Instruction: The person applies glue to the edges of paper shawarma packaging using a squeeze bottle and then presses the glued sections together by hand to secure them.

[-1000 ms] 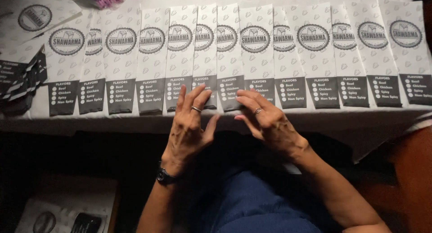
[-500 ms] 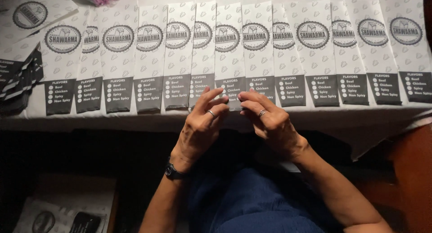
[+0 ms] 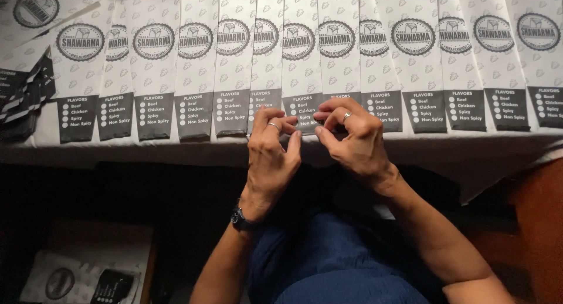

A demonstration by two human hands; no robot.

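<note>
A row of flat paper bags (image 3: 234, 63) runs across the top of the frame, overlapped like shingles on a table covered with a white cloth (image 3: 176, 151). Each is a tall, narrow rectangle of matte white paper with a faint repeated pattern, a round dark emblem near the top and a dark grey panel with 4 small white circles at the lower end. About 13 lie in the row.

In the middle of the frame, at the table's near edge, the left hand (image 3: 271, 157) and the right hand (image 3: 355, 141) meet over the lower end of 1 bag (image 3: 304, 63). Both are curled, fingertips bent inward and pinching at that bag's grey end; whether the paper is actually gripped cannot be told. Each hand wears 1 ring, and the left wrist has a dark watch (image 3: 241, 219).

At the upper left edge, a fanned stack of more bags (image 3: 23, 93) lies. In the lower left corner, in shadow, lie further printed bags (image 3: 70, 277).
</note>
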